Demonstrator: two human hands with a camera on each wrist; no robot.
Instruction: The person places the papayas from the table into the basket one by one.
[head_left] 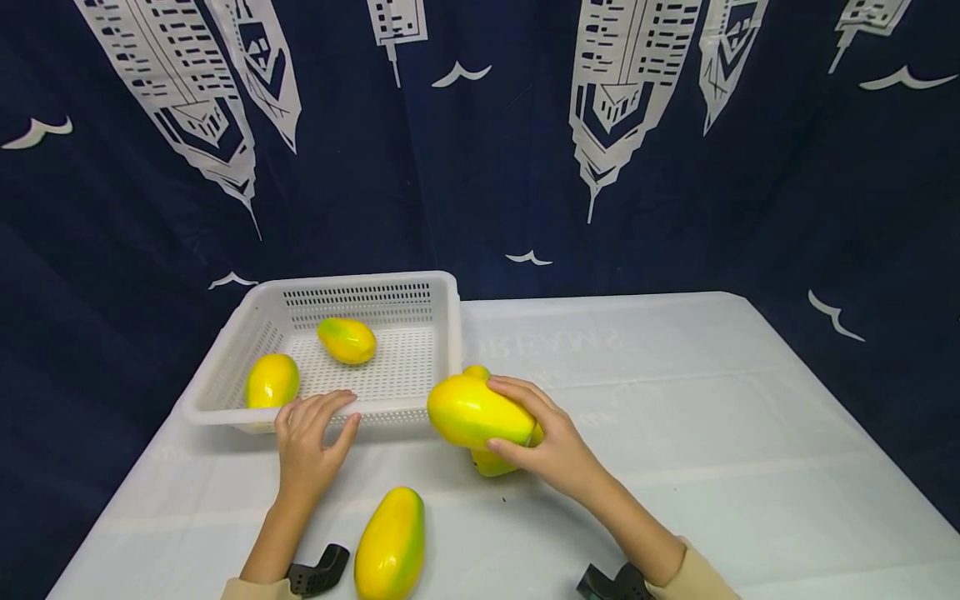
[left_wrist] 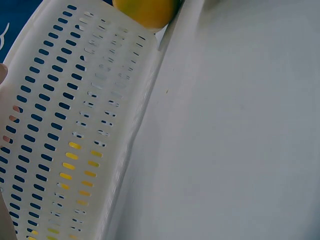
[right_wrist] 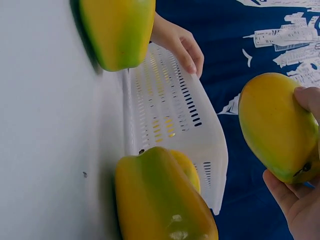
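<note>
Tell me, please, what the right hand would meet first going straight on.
The held yellow fruit would likely reach the white basket first, near its right front corner, though depth is unclear.

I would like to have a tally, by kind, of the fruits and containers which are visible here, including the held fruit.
White rectangular plastic basket: 1
Glossy, rounded yellow-green fruits: 6 (2 in the basket, 1 in the right hand, 3 elsewhere)
Total: 7

Toward the far edge of the white table cover (head_left: 750, 467), pale lettering (head_left: 551, 340) is showing faintly and appearing to spell "DREAMS", its first letter hardly standing out. Nearer the front, a smaller pale mark (head_left: 596, 418) on the same cover is proving too faint for reading.
</note>
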